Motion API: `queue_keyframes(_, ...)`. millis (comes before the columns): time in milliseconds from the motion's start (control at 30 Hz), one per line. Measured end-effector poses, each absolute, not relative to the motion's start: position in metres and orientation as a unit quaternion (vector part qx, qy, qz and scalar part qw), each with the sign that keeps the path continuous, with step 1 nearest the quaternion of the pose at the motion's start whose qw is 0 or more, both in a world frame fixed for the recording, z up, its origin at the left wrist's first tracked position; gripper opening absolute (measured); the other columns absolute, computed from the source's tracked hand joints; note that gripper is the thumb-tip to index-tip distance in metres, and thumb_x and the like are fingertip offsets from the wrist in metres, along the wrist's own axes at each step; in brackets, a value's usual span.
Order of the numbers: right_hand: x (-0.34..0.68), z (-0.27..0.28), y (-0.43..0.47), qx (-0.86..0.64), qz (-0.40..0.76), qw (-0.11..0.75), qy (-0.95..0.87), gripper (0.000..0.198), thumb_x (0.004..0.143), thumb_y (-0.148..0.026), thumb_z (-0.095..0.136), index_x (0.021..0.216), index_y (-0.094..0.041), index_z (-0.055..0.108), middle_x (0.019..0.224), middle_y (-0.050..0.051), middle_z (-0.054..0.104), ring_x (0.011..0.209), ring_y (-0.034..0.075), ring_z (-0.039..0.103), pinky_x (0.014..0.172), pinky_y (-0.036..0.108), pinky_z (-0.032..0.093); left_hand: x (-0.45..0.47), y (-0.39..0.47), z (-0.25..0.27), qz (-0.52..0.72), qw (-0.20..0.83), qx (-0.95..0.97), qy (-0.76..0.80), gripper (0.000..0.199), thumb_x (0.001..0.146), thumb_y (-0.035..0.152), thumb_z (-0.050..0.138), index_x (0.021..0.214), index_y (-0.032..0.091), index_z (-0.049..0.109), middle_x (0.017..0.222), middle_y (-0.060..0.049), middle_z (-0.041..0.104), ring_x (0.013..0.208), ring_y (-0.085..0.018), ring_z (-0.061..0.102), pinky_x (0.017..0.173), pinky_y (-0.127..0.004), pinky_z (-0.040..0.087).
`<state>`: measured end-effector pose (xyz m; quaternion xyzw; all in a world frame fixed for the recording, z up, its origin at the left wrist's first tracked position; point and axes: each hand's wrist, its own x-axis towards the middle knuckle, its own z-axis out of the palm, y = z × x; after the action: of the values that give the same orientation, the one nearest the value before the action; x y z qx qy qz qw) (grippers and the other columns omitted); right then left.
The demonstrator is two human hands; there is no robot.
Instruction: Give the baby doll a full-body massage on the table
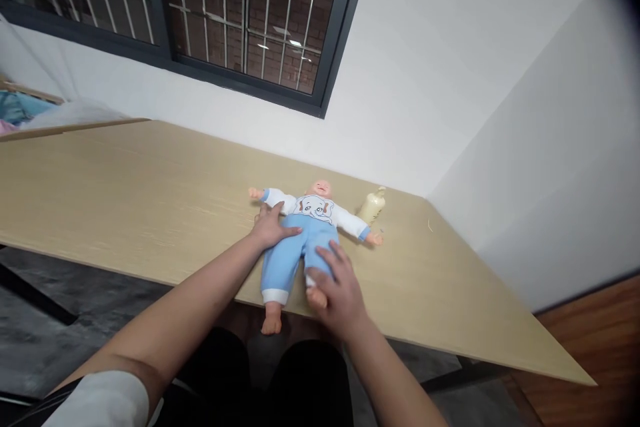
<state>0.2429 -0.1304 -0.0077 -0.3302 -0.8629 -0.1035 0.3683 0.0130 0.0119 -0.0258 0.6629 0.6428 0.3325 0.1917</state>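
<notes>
A baby doll lies face up on the wooden table, its arms stretched out to the sides. It wears a white top with an elephant face on the chest and light blue trousers with white cuffs. Its feet reach the table's front edge, one hanging past it. My left hand rests at the doll's waist, fingers apart, thumb across the trousers. Around the doll's lower leg, on the right side of the view, my right hand has its fingers curled, with the small foot by my thumb. A cream-coloured baby bottle lies beside the doll's outstretched arm.
The table runs along a white wall with a dark-framed barred window above. At the far left, a wooden-edged holder contains plastic and blue cloth. Another wall bounds the right side. My legs are under the front edge.
</notes>
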Motion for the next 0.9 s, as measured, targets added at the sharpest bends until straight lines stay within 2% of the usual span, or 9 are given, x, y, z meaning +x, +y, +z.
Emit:
queue_keyframes(100, 0.252, 0.004, -0.09, -0.388, -0.116, 0.41, -0.817, 0.035, 0.095, -0.038, 0.053, 0.123, -0.025, 0.068, 0.148, 0.012, 0.045, 0.146, 0.037, 0.03, 0.114, 0.061, 0.036, 0.015, 0.009, -0.023, 0.318, 0.159, 0.703, 0.616, 0.093, 0.066, 0.071, 0.076, 0.145, 0.029, 0.051, 0.167, -0.012, 0.012, 0.15, -0.046, 0.016, 0.119, -0.054, 0.02)
queue_keyframes(200, 0.249, 0.004, -0.069, -0.425, -0.085, 0.408, -0.804, 0.038, 0.095, -0.038, 0.053, 0.127, -0.024, 0.066, 0.149, 0.013, 0.043, 0.14, 0.035, 0.04, 0.114, 0.058, 0.038, 0.015, 0.009, -0.021, 0.31, 0.142, 0.735, 0.586, 0.08, 0.07, 0.066, 0.075, 0.14, 0.032, 0.057, 0.168, -0.009, 0.011, 0.15, -0.046, 0.013, 0.119, -0.055, 0.017)
queue_keyframes(333, 0.235, -0.008, -0.103, -0.394, -0.073, 0.427, -0.81, 0.034, 0.093, -0.038, 0.055, 0.122, -0.024, 0.068, 0.153, 0.012, 0.038, 0.144, 0.037, 0.035, 0.114, 0.06, 0.037, 0.013, 0.012, -0.024, 0.306, 0.179, 0.685, 0.636, 0.101, 0.061, 0.073, 0.077, 0.147, 0.029, 0.048, 0.162, -0.016, 0.022, 0.146, -0.047, 0.024, 0.116, -0.056, 0.024)
queue_keyframes(467, 0.224, -0.026, -0.162, -0.371, -0.053, 0.464, -0.803, 0.025, 0.088, -0.03, 0.056, 0.111, -0.026, 0.066, 0.146, 0.01, 0.047, 0.143, 0.038, 0.037, 0.111, 0.062, 0.04, 0.012, 0.014, -0.026, 0.295, 0.205, 0.652, 0.668, 0.121, 0.054, 0.08, 0.076, 0.156, 0.03, 0.032, 0.155, -0.019, 0.032, 0.141, -0.048, 0.033, 0.114, -0.057, 0.028)
queue_keyframes(533, 0.223, -0.03, -0.171, -0.371, -0.058, 0.455, -0.808, 0.023, 0.089, -0.03, 0.057, 0.11, -0.026, 0.066, 0.143, 0.01, 0.049, 0.142, 0.038, 0.037, 0.11, 0.062, 0.041, 0.011, 0.014, -0.027, 0.294, 0.199, 0.656, 0.666, 0.119, 0.055, 0.079, 0.076, 0.155, 0.031, 0.035, 0.16, -0.018, 0.024, 0.145, -0.05, 0.024, 0.116, -0.058, 0.024)
queue_keyframes(633, 0.226, -0.024, -0.149, -0.389, -0.077, 0.438, -0.807, 0.026, 0.091, -0.033, 0.056, 0.114, -0.025, 0.067, 0.147, 0.011, 0.043, 0.144, 0.039, 0.033, 0.111, 0.062, 0.039, 0.01, 0.013, -0.025, 0.303, 0.169, 0.709, 0.614, 0.096, 0.065, 0.072, 0.076, 0.148, 0.032, 0.049, 0.167, -0.011, 0.011, 0.15, -0.047, 0.01, 0.12, -0.057, 0.015)
queue_keyframes(733, 0.229, -0.013, -0.106, -0.45, -0.063, 0.42, -0.786, 0.032, 0.093, -0.037, 0.054, 0.119, -0.026, 0.069, 0.153, 0.012, 0.037, 0.143, 0.039, 0.034, 0.112, 0.062, 0.037, 0.009, 0.012, -0.023, 0.307, 0.144, 0.777, 0.53, 0.075, 0.078, 0.062, 0.07, 0.144, 0.033, 0.053, 0.168, -0.005, 0.012, 0.152, -0.039, 0.012, 0.122, -0.05, 0.013)
queue_keyframes(800, 0.228, -0.007, -0.087, -0.477, -0.029, 0.414, -0.775, 0.033, 0.095, -0.037, 0.053, 0.121, -0.025, 0.068, 0.152, 0.013, 0.037, 0.14, 0.037, 0.039, 0.11, 0.06, 0.04, 0.009, 0.011, -0.022, 0.308, 0.146, 0.782, 0.521, 0.073, 0.079, 0.061, 0.07, 0.145, 0.033, 0.053, 0.167, -0.005, 0.013, 0.152, -0.038, 0.011, 0.122, -0.05, 0.015)
queue_keyframes(900, 0.221, -0.008, -0.099, -0.471, -0.013, 0.43, -0.771, 0.032, 0.094, -0.034, 0.054, 0.121, -0.024, 0.068, 0.152, 0.014, 0.037, 0.139, 0.037, 0.041, 0.109, 0.061, 0.041, 0.009, 0.01, -0.024, 0.301, 0.182, 0.731, 0.584, 0.089, 0.071, 0.068, 0.073, 0.148, 0.031, 0.049, 0.166, -0.01, 0.012, 0.152, -0.044, 0.01, 0.121, -0.053, 0.018)
